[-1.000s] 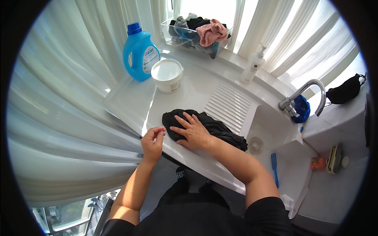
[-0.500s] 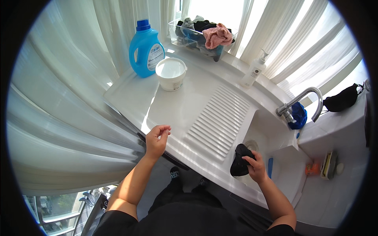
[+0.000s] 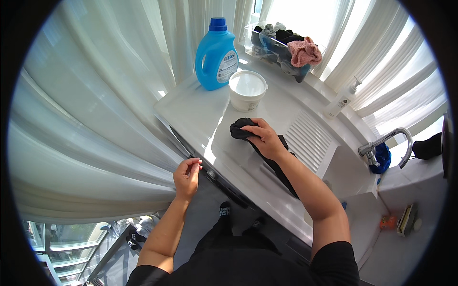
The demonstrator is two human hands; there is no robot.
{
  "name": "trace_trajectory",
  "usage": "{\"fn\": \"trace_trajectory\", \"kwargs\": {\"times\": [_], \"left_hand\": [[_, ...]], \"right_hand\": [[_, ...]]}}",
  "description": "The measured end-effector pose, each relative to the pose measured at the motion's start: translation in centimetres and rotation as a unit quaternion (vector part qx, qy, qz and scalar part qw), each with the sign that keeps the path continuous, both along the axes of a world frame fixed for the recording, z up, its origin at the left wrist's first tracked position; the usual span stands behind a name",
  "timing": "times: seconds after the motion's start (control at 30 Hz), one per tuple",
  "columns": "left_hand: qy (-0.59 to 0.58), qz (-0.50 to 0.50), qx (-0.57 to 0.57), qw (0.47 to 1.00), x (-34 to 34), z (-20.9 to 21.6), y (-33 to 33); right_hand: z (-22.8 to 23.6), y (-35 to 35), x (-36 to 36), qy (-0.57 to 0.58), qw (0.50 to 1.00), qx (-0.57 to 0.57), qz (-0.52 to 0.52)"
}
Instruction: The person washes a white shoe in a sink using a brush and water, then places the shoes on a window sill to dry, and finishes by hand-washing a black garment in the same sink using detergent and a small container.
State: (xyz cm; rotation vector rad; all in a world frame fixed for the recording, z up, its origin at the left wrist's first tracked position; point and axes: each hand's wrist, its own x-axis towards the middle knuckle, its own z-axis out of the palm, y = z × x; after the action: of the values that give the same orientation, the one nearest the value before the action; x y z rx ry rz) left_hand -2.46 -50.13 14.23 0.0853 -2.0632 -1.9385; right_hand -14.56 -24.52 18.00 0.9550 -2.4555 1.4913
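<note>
My right hand [image 3: 267, 139] grips a black sock [image 3: 281, 176] over the white counter. The sock's bunched end pokes out past my fingers, and the rest trails under my forearm across the edge of the ribbed washboard [image 3: 310, 138]. Part of it is hidden by my wrist and arm. My left hand [image 3: 186, 177] hovers beside the counter's front edge, fingers curled in with the tips together and nothing visible in them. Just beyond my right hand stands a white plastic tub [image 3: 247, 93], uncovered.
A blue detergent bottle [image 3: 214, 59] stands left of the tub. Behind is a clear bin [image 3: 272, 52] of dark clothes with a pink cloth [image 3: 304, 51]. A white pump bottle [image 3: 341, 99], a curved tap [image 3: 386, 140] and the sink [image 3: 353, 167] are at right. White curtains hang around.
My right hand has carried the black sock from the sink up and left onto the counter. My left hand has dropped slightly and its fingers have drawn together. The view has shifted left.
</note>
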Motion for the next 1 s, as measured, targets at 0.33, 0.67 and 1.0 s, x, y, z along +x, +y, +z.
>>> {"fn": "trace_trajectory", "kwargs": {"times": [0.33,0.67,1.0], "left_hand": [[-0.056,0.1,0.027,0.993,-2.8,-2.6,-1.6],[-0.077,0.119,0.019,0.99,-1.9,-2.9,-2.1],[-0.024,0.143,0.049,0.988,-0.4,-2.0,3.6]], "right_hand": [[-3.7,-17.5,-10.5,0.048,0.993,0.101,0.023],[-4.4,-18.0,-6.4,0.008,0.969,0.233,0.084],[-3.7,-3.3,7.4,0.116,0.971,0.191,0.087]]}}
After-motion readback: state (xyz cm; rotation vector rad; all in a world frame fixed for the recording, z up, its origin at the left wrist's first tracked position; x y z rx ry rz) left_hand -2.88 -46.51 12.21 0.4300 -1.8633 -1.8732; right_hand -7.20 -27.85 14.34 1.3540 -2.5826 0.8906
